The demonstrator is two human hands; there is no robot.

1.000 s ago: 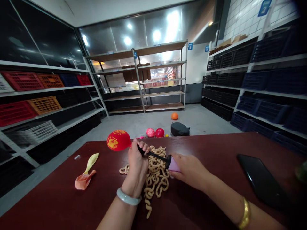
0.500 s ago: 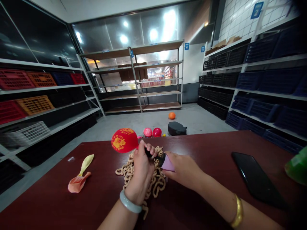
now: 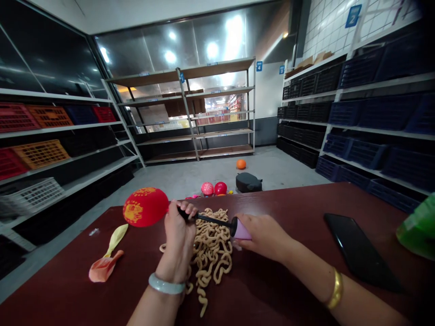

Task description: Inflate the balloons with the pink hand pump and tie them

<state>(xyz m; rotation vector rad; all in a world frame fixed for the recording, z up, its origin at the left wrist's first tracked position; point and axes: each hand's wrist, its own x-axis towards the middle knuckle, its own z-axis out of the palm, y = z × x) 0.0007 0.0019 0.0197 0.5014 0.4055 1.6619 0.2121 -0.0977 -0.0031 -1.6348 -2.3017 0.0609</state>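
My left hand [image 3: 178, 235] is closed round the neck of a red balloon [image 3: 145, 207] with gold print, fitted on the black nozzle end of a hand pump. My right hand [image 3: 263, 235] grips the pump's purple barrel [image 3: 242, 230], and its black rod [image 3: 212, 220] is drawn out between my two hands. Both hands are over a heap of tan chain-like cord [image 3: 207, 251] on the dark red table [image 3: 288, 208]. The balloon is partly inflated and points left.
Two limp balloons, yellow [image 3: 116, 236] and orange [image 3: 102, 269], lie at the left. A black phone [image 3: 356, 251] lies on the right near a green object [image 3: 418, 228]. On the floor beyond are inflated balloons [image 3: 214, 188], a dark bag [image 3: 248, 182] and shelving with crates.
The pump rod was pushed in and is drawn out again. The red balloon has grown and moved left with my left hand.
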